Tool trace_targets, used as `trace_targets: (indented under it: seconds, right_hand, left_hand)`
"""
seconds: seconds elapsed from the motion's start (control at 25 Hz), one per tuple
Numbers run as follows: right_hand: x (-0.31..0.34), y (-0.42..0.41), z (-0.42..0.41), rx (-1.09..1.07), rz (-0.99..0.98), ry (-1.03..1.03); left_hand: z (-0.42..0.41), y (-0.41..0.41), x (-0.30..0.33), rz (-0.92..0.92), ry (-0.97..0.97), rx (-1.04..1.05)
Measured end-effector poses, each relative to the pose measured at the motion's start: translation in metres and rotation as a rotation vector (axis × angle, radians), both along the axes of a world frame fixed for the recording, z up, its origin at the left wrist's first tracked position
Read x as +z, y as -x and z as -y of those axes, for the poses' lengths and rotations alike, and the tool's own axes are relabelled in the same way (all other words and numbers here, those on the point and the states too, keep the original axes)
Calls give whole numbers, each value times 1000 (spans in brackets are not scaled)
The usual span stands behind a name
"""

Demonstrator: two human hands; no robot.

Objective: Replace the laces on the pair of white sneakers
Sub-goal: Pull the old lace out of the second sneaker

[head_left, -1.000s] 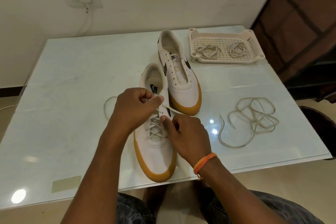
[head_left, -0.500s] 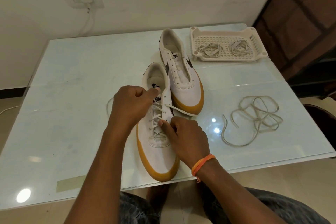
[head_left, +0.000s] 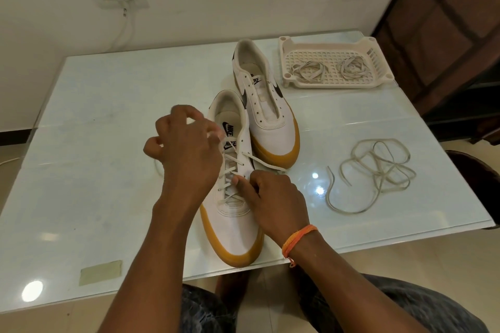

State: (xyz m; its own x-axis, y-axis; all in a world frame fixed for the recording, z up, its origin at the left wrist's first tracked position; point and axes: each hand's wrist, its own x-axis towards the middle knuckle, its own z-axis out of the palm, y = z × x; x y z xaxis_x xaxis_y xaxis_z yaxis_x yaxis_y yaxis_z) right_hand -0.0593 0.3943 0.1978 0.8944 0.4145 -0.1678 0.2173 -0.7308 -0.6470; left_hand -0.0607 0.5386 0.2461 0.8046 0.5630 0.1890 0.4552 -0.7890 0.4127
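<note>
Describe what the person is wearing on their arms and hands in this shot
Both forearms are bare, with no sleeves, gloves or rings visible. The right hand has an orange thread band tied round its wrist, a short loose end hanging below. The left hand and its wrist wear nothing.

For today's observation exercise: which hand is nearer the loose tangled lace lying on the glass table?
Right. The right hand rests beside the loose tangled lace; the left hand is beyond the near sneaker.

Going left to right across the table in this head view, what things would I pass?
Strip of tape → left hand → near sneaker being laced → loose lace; farther back, the unlaced sneaker, then the white tray.
</note>
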Motion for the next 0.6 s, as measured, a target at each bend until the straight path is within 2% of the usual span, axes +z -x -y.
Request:
trace_targets:
  seconds: [0.12, 0.2, 0.28, 0.4, 0.6]
  right_hand:
    - [-1, 1, 0, -12, 12, -14]
    - [-2, 0, 0, -14, 24, -4]
    - [-2, 0, 0, -9, 15, -1]
    - [-1, 0, 0, -13, 5, -2]
    - [-1, 1, -1, -3, 7, 3]
  left_hand:
    - [-11, 2, 8, 223, 183, 323]
    - [-15, 3, 5, 160, 151, 347]
    - [-14, 4, 1, 60, 100, 203]
    - [-7, 3, -3, -36, -48, -133]
    - [-5, 2, -11, -152, -174, -254]
